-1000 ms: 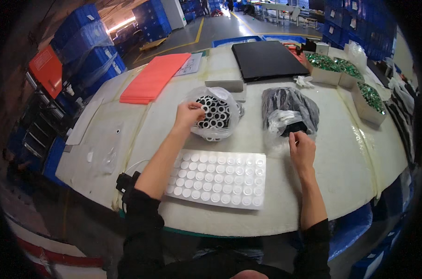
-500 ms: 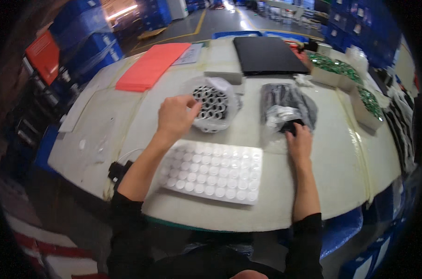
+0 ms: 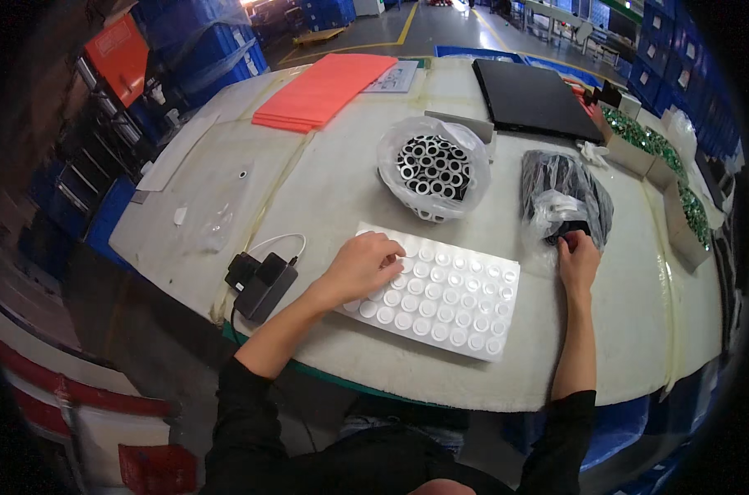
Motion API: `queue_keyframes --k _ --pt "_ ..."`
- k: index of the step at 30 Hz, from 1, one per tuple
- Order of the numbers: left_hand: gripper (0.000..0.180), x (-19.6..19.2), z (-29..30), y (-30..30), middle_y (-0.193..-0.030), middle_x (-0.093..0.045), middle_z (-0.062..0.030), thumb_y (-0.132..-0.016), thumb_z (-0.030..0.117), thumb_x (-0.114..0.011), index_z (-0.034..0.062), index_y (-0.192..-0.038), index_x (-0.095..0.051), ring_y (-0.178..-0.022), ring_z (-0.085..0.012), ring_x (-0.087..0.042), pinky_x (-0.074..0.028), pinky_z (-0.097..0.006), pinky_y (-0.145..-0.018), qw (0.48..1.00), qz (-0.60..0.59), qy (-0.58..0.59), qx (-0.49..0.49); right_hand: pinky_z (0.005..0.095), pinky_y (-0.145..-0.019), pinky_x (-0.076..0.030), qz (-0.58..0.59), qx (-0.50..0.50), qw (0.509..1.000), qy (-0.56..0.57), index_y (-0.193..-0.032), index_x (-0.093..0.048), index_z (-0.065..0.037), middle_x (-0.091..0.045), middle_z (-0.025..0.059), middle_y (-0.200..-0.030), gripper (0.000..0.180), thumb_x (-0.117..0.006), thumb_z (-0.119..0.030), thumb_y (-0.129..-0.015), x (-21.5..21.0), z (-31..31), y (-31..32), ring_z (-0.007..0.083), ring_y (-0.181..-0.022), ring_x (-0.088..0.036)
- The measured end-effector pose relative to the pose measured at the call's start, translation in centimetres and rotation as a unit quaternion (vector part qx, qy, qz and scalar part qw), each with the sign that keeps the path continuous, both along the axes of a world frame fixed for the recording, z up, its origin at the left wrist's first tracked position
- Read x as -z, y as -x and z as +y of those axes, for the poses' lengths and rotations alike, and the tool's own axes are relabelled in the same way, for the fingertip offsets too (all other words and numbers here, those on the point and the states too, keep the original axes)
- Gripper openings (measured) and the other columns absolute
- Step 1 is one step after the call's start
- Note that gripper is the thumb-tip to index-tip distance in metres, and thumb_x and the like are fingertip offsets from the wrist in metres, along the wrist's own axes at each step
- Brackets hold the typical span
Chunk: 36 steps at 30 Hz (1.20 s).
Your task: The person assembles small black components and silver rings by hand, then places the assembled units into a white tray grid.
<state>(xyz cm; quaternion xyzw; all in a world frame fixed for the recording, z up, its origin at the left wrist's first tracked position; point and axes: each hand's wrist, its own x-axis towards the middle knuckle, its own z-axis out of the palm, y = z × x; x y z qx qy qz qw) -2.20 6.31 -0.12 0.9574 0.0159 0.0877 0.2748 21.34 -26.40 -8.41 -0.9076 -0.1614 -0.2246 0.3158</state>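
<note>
My left hand (image 3: pixel 363 266) rests over the left part of a white tray (image 3: pixel 510 318) with rows of round white cups. Its fingers are curled with the thumb close to them; whatever they hold is hidden. Beyond the tray stands a bowl lined with clear plastic (image 3: pixel 391 177), full of grey-and-black rings (image 3: pixel 432 165). Off to the right, my right hand (image 3: pixel 581 260) reaches into the near end of a clear plastic bag (image 3: pixel 560 206) with dark contents. Its fingers are pinched at a black piece in the bag's mouth; what exactly they grip I cannot make out.
A black power adapter (image 3: pixel 265 285) with a white cable lies left of the tray. Orange-red sheets (image 3: pixel 325 92) and a flat black stack (image 3: pixel 535 101) lie at the back. Cardboard boxes of green pieces (image 3: pixel 692 216) line the right side. A single ring (image 3: pixel 243 174) sits far left.
My left hand has come from the rim of the ring bowl down onto the tray. My right hand stays at the bag's mouth. The whole view has shifted, so the table sits further right.
</note>
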Motion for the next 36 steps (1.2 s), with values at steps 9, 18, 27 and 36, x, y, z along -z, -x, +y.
queue_keyframes --k 9,18,27,36 --pt "0.012 0.6 -1.0 -0.6 -0.084 -0.059 -0.0118 -0.074 0.014 -0.065 0.0030 -0.076 -0.063 -0.084 -0.0281 -0.059 -0.049 -0.040 -0.073 0.987 0.020 -0.157 0.041 0.0375 -0.063 -0.047 -0.004 -0.028 1.000 -0.009 -0.085 -0.058 -0.003 -0.060 0.0125 -0.075 0.018 -0.070 -0.010 -0.073 -1.0 0.1 0.3 0.0291 -0.068 -0.060" --pt "0.011 0.4 -2.5 -1.3 -0.078 -0.060 -0.0088 -0.077 0.013 -0.058 0.0038 -0.071 -0.057 -0.078 -0.0263 -0.060 -0.048 -0.042 -0.063 0.913 -0.064 -0.375 0.149 0.0288 -0.064 -0.048 0.001 -0.056 0.973 -0.225 -0.090 -0.066 -0.001 -0.063 0.0086 -0.079 0.017 -0.072 -0.003 -0.074 -1.7 -0.7 0.9 0.0161 -0.071 -0.062" --pt "0.011 -0.1 -0.1 -0.7 -0.069 -0.066 -0.0119 -0.077 0.007 -0.062 -0.0007 -0.085 -0.063 -0.063 -0.0179 -0.067 -0.052 -0.028 -0.057 0.977 -0.005 0.193 -0.089 0.0239 -0.060 -0.050 0.271 -0.255 0.825 -0.425 -0.088 -0.068 0.002 -0.067 0.0069 -0.076 0.011 -0.070 -0.004 -0.079 -5.9 2.2 7.5 0.0117 -0.064 -0.061" --pt "0.010 -0.8 -7.2 -2.0 -0.085 -0.068 -0.0118 -0.087 0.005 -0.062 -0.0047 -0.087 -0.061 -0.075 -0.0168 -0.068 -0.054 -0.025 -0.064 0.856 -0.142 0.495 -0.050 0.0277 -0.062 -0.056 0.450 -0.299 0.705 -0.460 -0.090 -0.063 0.006 -0.066 0.0126 -0.082 0.017 -0.069 -0.007 -0.082 -5.1 4.9 10.8 0.0179 -0.070 -0.066"
